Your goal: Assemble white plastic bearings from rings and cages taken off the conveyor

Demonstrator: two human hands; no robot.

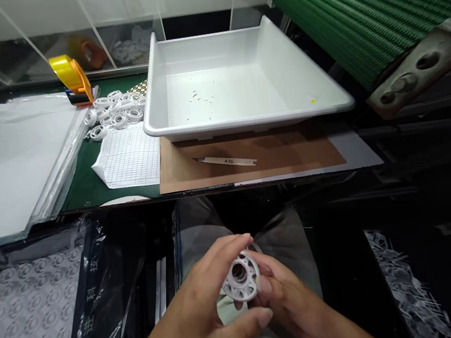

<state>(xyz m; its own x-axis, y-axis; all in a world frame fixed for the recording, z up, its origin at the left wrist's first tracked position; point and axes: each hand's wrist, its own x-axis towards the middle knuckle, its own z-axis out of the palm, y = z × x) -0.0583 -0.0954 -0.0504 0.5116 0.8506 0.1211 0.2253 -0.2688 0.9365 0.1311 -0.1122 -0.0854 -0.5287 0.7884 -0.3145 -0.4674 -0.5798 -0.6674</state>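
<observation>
A round white plastic part (252, 283) with a central hole and small openings around it is held between my two hands, above my lap. My left hand (209, 298) curves around its left side, fingers over the top and thumb below. On the right side, my right hand (280, 289) grips it with the thumb on its rim; another white ring edge shows just behind. On the table ahead, a white knife (229, 161) marked A16 lies on brown cardboard (290, 152). Several white rings (118, 120) are heaped beside the tray.
A large white tray (223, 123) holds small scraps. Left are bagged sheets (8, 159), gridded paper (130, 156), a tape dispenser (81, 88) and a bag-lined box of clear trays (32, 316). Right are a green conveyor (354, 8) and white scraps (411, 288).
</observation>
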